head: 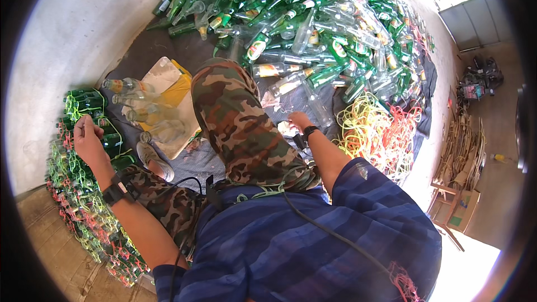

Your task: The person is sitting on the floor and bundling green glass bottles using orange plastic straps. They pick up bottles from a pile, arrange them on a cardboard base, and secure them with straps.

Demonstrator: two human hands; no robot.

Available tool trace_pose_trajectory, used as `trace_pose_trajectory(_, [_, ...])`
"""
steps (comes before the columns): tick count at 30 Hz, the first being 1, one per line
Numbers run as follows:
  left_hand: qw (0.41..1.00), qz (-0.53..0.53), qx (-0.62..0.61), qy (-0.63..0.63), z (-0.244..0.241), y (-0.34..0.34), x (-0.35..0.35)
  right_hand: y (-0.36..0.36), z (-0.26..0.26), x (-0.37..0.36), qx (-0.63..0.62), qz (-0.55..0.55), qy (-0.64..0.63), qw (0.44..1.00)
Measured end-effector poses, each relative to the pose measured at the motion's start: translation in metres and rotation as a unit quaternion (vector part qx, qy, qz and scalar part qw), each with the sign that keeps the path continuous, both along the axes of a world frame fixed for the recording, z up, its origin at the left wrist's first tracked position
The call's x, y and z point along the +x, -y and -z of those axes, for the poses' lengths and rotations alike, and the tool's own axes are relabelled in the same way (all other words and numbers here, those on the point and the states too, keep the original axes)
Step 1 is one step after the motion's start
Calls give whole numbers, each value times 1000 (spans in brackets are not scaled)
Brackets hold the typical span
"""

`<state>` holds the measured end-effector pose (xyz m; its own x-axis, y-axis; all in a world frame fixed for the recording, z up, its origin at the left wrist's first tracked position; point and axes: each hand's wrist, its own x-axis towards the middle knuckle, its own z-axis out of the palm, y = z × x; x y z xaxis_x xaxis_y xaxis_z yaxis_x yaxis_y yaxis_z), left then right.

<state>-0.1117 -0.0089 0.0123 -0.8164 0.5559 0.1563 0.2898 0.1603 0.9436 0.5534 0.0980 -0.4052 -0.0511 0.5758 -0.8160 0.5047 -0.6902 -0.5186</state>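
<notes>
My left hand [87,134] is raised at the left, over green glass bottles [112,140] bound with yellow-green string. Its fingers are curled; whether they pinch a strand I cannot tell. Beside it, several clear glass bottles [161,131] lie side by side on a yellow and white board or sack [170,92], somewhat blurred. My right hand [298,121] is low beside my camouflage-clad knee, fingers bent, near a pale scrap [286,128] on the dark cloth. A clear bottle [318,107] lies just beyond it. What the right fingers hold, if anything, is not plain.
A large heap of loose green and clear bottles [293,16] spreads ahead. Tangled yellow and red string [377,134] lies at my right. Stacked, tied bottles [84,201] line the left side by the wall [63,29]. Flattened cardboard [461,151] stands far right.
</notes>
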Motion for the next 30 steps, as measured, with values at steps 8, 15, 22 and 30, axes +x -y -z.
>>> trace_pose_trajectory(8, [1000, -14, -10, -25, 6, 4, -11, 7, -54, 35, 159, 90, 412, 893])
trace_pose_trajectory(15, [1000, -7, -6, -26, 14, -4, -15, -2, -62, 85, 60, 39, 364, 929])
trace_pose_trajectory(22, [1000, -16, -5, -21, 13, -6, -4, -13, -26, 83, -17, -85, 449, 889])
trace_pose_trajectory(30, [998, -51, 0, -30, 12, 6, -1, -2, 47, 64, 107, -448, 298, 836])
